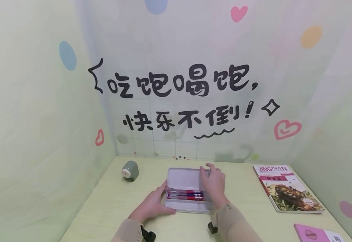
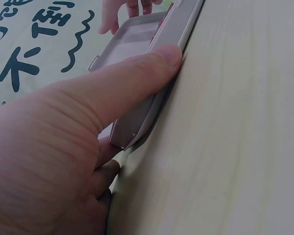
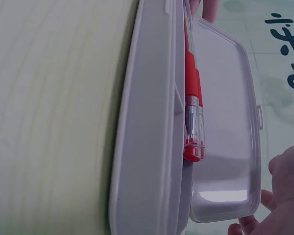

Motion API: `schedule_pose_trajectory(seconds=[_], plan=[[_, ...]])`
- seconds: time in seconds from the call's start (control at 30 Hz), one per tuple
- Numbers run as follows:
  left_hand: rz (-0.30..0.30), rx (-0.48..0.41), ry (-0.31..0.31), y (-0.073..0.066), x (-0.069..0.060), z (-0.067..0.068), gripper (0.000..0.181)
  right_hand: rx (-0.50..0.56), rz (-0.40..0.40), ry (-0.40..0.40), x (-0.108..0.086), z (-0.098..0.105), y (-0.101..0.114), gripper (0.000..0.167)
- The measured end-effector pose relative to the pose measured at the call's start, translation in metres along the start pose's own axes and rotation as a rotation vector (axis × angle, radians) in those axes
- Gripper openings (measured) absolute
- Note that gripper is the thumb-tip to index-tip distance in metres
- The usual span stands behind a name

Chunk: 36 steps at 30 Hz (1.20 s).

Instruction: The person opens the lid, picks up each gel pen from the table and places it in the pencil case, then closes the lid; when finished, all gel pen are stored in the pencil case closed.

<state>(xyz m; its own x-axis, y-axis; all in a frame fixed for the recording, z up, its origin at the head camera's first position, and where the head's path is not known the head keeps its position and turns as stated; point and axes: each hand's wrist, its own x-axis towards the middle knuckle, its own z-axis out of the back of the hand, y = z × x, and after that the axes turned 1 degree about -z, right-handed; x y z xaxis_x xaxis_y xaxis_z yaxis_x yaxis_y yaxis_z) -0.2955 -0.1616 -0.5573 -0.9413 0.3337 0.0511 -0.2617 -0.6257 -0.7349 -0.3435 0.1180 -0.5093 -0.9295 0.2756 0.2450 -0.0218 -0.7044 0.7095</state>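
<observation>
A white pencil case (image 1: 182, 204) lies on the table with its lid (image 1: 182, 178) raised at the back. Several pens (image 1: 195, 198) with red and dark parts lie across its rear compartment; a divider splits the front one. My left hand (image 1: 154, 204) holds the case's left end, the thumb (image 2: 161, 58) along the front wall and the other fingers partly hidden at the side. At the right end of the lid is my right hand (image 1: 214, 183). Its fingers (image 3: 267, 199) curl behind the lid's edge, while the thumb stands near the rim.
A grey-green pencil sharpener (image 1: 130, 170) stands at the back left. To the right lies a magazine (image 1: 287, 190), with a pink book (image 1: 312, 234) nearer the front edge. A printed wall (image 1: 179, 148) closes off the table's (image 1: 103, 205) back, with side walls left and right.
</observation>
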Motion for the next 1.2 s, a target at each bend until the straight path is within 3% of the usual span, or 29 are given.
schedule_pose_trajectory(seconds=[0.3, 0.63, 0.93, 1.2], plan=[[-0.006, -0.001, 0.001, 0.001, 0.002, -0.003, 0.146, 0.097, -0.032, -0.008, -0.004, 0.002, -0.002, 0.039], [-0.025, -0.009, -0.008, 0.001, 0.001, -0.002, 0.146, 0.169, 0.066, -0.042, -0.026, 0.014, -0.004, 0.026], [-0.022, -0.002, -0.011, 0.005, 0.001, -0.003, 0.143, 0.132, 0.147, -0.006, -0.053, 0.027, -0.012, 0.023], [-0.026, 0.013, -0.01, 0.005, -0.001, -0.004, 0.142, 0.044, 0.267, -0.017, -0.073, 0.034, -0.022, 0.011]])
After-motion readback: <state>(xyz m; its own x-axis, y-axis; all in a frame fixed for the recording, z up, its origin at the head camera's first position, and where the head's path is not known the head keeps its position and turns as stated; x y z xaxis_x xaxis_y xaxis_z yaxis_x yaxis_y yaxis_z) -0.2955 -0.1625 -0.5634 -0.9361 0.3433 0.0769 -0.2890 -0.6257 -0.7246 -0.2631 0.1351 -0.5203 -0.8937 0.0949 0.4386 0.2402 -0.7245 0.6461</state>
